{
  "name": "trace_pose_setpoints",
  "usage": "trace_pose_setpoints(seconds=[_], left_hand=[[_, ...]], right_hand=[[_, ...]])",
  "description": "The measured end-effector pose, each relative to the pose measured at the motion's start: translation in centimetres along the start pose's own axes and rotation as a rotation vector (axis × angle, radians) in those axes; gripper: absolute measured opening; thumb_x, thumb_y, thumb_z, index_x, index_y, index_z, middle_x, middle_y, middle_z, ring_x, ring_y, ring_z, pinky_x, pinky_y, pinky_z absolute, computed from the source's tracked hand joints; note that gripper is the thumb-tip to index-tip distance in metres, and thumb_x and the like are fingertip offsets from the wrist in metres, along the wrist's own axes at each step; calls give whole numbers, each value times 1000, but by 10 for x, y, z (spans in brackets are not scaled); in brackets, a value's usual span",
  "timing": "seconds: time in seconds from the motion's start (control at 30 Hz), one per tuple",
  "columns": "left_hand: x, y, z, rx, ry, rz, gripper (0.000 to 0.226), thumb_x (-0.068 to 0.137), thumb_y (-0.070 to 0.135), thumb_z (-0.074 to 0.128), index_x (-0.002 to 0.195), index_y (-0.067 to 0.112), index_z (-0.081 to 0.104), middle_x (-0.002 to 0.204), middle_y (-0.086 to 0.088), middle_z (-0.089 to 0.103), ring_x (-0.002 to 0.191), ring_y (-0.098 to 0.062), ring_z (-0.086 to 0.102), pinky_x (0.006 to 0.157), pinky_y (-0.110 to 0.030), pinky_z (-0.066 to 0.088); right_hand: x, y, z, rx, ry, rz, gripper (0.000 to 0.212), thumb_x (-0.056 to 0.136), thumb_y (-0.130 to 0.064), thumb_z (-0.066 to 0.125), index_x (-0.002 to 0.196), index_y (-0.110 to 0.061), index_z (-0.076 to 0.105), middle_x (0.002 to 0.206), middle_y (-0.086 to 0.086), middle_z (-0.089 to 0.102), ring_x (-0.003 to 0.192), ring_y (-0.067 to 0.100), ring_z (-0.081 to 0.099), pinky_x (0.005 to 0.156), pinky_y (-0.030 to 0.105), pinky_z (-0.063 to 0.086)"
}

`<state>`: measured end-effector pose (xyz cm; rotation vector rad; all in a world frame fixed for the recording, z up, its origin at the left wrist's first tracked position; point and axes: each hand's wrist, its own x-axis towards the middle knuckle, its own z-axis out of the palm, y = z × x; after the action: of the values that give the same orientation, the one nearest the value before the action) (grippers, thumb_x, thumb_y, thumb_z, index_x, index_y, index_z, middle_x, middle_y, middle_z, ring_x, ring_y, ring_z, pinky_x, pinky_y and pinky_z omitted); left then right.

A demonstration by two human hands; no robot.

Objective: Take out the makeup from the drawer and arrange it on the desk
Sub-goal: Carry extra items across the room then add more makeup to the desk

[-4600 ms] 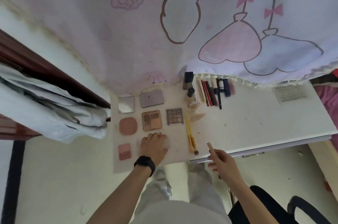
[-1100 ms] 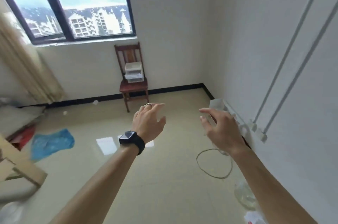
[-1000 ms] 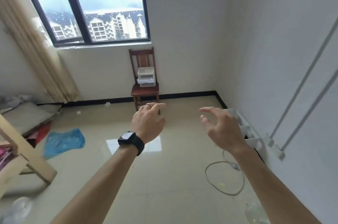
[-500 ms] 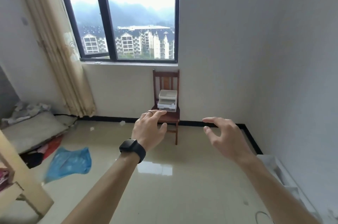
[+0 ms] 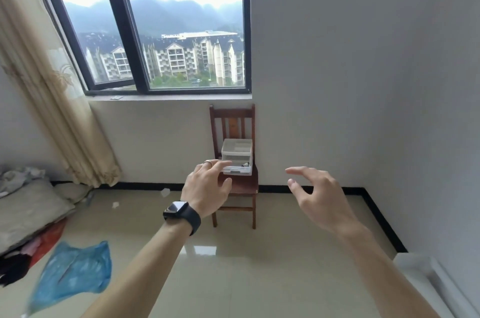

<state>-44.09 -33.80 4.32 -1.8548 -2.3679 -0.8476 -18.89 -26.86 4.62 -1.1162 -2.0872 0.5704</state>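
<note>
Drawer unit: a small clear drawer unit (image 5: 237, 152) sits on the wooden chair (image 5: 232, 120) at centre frame, against the wall below the window's right corner.
Makeup: there's a small dark item in the lower drawer, too small to name.
Desk: out of view.
Left hand (image 5: 207, 187): empty with fingers loosely spread. Its tips overlap the unit's left edge in the picture, but it's aiming rather than touching.
Right hand (image 5: 317, 195): empty and wide, right of centre, likely shaped for the unit's other side.
Gap: open floor lies between, so the person must get closer before pulling a drawer.
</note>
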Motion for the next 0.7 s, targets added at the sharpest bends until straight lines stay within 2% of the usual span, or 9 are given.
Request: trace_pose_setpoints(seconds=[0.33,0.53,0.7], left_hand=[[206,-68,48,18,13,-129,45,95,34,55,140,34,50,141,7,52,134,-17,41,109,-34,37],[297,-137,105,-52,-22,-212,45,95,35,56,139,36,51,139,10,52,133,-15,41,108,-35,39],[368,-204,166,-135,-95,-258,44,94,33,55,138,36,52,136,12,52,131,-12,42,101,-33,45]], right_hand=[[228,61,69,-23,-128,-29,28,98,-33,59,124,-38,65,127,-16,64,129,9,46,102,21,32],[331,101,136,-43,-208,-24,28,98,-33,58,125,-37,64,126,-15,65,126,10,47,100,23,33],[400,138,206,-72,-314,47,28,98,-33,58,125,-37,63,124,-19,64,124,8,46,97,21,33]])
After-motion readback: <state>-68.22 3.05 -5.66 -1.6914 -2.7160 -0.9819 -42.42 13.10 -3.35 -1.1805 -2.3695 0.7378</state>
